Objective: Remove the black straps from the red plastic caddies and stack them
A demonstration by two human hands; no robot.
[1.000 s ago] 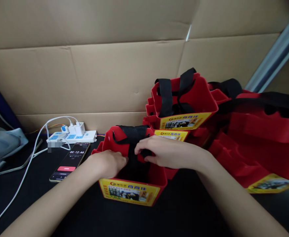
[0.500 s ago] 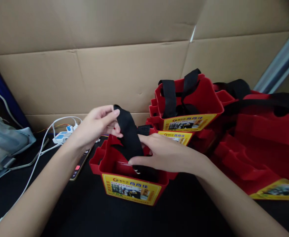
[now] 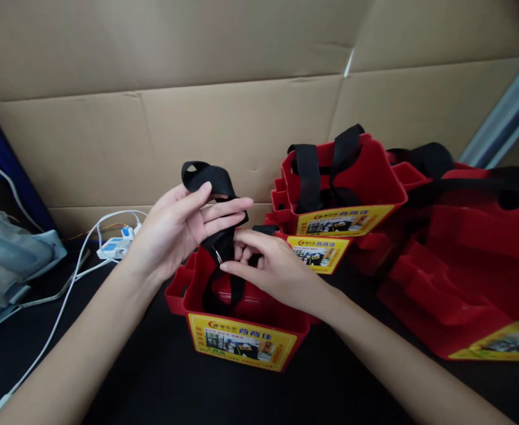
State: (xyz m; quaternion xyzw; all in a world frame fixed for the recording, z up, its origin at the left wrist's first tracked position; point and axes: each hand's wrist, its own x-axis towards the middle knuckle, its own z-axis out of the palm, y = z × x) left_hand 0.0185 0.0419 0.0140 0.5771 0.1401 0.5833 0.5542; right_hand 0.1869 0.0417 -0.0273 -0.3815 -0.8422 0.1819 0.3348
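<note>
A small red plastic caddy (image 3: 241,307) with a yellow label stands on the black table in front of me. A black webbing strap (image 3: 208,176) rises out of it. My left hand (image 3: 183,227) holds the strap up, looped over its fingers above the caddy's left side. Just above the caddy's rim, my right hand (image 3: 268,265) pinches the lower part of the strap, close to a small metal ring.
More red caddies (image 3: 343,183) with black straps are stacked at the back right, and others (image 3: 463,260) lie on their sides further right. A white power strip (image 3: 111,247) with cables sits at the left. A cardboard wall (image 3: 241,88) closes the back.
My left hand went from the caddy's rim up to lift the strap higher, and the strap now stands above the caddy. My right hand shifted to pinch it lower down. The phone is now hidden.
</note>
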